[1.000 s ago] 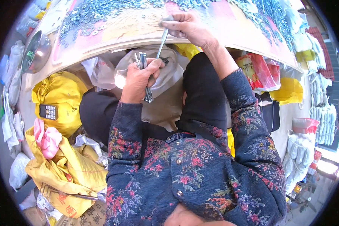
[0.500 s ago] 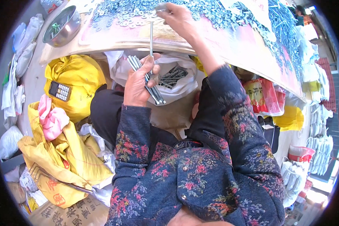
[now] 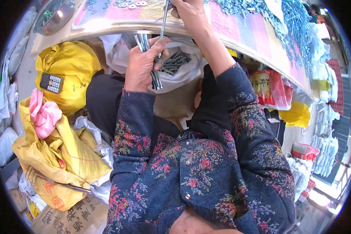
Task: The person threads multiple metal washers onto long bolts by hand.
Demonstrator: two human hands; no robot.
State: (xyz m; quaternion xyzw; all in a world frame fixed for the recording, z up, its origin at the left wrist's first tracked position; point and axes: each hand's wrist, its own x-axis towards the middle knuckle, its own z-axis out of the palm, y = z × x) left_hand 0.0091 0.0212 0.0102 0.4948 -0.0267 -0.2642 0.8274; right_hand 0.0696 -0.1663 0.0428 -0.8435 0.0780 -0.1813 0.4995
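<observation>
My left hand point(image 3: 142, 64) grips a bundle of long metal bolts point(image 3: 149, 58) held upright below the table edge. My right hand point(image 3: 191, 15) is raised at the table's rim and pinches a single long bolt point(image 3: 163, 23) that hangs down toward the bundle. Just behind my left hand an open white plastic bag point(image 3: 179, 66) holds more dark bolts. The table point(image 3: 222, 35) has a colourful cloth covered with several small metal washers and screws point(image 3: 128, 4).
A yellow sack point(image 3: 66, 74) with a small black keypad phone point(image 3: 50, 82) on it lies at the left, above a pink cloth point(image 3: 43, 115) and more yellow bags point(image 3: 62, 163). A metal bowl point(image 3: 52, 15) sits at the top left. Red and yellow packages point(image 3: 273, 93) stand at the right.
My right hand has drawn one bolt from the tabletop down toward the bundle. The left hand rose closer to the table edge, and the view tilted slightly.
</observation>
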